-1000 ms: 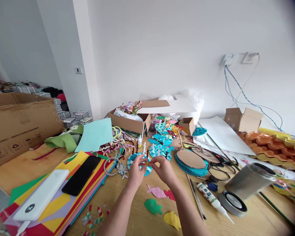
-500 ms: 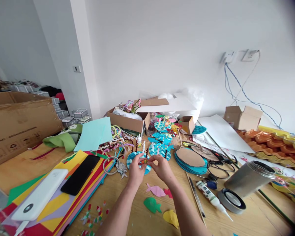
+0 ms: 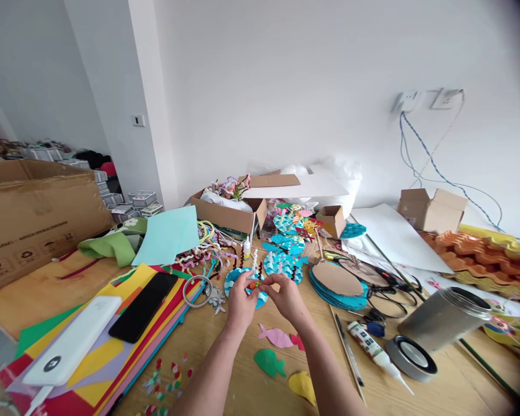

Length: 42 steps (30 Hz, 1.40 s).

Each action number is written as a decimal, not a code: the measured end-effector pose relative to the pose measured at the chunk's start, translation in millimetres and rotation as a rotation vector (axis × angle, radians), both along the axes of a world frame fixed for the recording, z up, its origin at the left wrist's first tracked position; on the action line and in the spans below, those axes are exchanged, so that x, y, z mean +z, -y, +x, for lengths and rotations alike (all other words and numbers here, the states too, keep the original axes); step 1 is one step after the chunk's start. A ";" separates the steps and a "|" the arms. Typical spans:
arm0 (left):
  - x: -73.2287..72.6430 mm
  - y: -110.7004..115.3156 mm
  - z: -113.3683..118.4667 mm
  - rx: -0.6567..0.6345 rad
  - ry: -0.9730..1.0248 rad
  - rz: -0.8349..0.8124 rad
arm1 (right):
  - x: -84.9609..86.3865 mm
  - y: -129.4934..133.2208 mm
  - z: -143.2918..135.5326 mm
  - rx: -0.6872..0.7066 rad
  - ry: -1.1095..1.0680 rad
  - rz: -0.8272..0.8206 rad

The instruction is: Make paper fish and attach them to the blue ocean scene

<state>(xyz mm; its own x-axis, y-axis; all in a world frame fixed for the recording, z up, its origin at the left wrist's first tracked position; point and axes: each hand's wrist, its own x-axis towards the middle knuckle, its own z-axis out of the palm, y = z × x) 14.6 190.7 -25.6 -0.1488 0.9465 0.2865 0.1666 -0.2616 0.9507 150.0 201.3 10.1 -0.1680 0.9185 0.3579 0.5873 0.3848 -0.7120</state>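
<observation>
My left hand and my right hand meet over the middle of the table, fingertips pinched together. Between them is a small orange cut-out with bits of green, partly covered by the fingers. Just behind and beneath the hands lies a blue-and-white wavy disc with dark and white twisted stems standing on it. Closer to me, below the hands, are a pink paper fish, a green paper fish, a yellow paper fish and a red one, half hidden by my right arm.
At left, a black phone and white power bank rest on coloured sheets. Loose paper dots lie in front. On the right are cardboard discs, a glue tube, a metal flask and its lid.
The view has shifted slightly, so everything sits a little further right. Both hands keep nearly the same pose around the orange cut-out.
</observation>
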 end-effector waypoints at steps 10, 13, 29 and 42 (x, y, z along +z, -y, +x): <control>-1.1 -0.4 0.7 0.021 -0.026 -0.009 | -4.4 -2.1 -0.8 -0.013 0.008 0.007; -1.8 -0.6 0.6 0.021 -0.028 -0.012 | -4.5 -1.9 -1.4 -0.020 0.010 0.010; -2.4 -1.2 1.2 0.008 -0.018 -0.010 | -5.1 1.4 -7.1 0.022 0.019 0.113; -2.0 -1.4 2.1 0.041 0.002 -0.003 | -10.2 -2.4 -9.8 -0.003 0.020 0.120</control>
<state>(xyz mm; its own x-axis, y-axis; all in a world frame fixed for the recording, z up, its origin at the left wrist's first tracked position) 16.7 192.1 -27.7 -0.1876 0.9406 0.2829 0.1753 -0.2514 0.9519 140.2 203.7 -0.1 -0.1736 0.8698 0.4619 0.6020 0.4649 -0.6492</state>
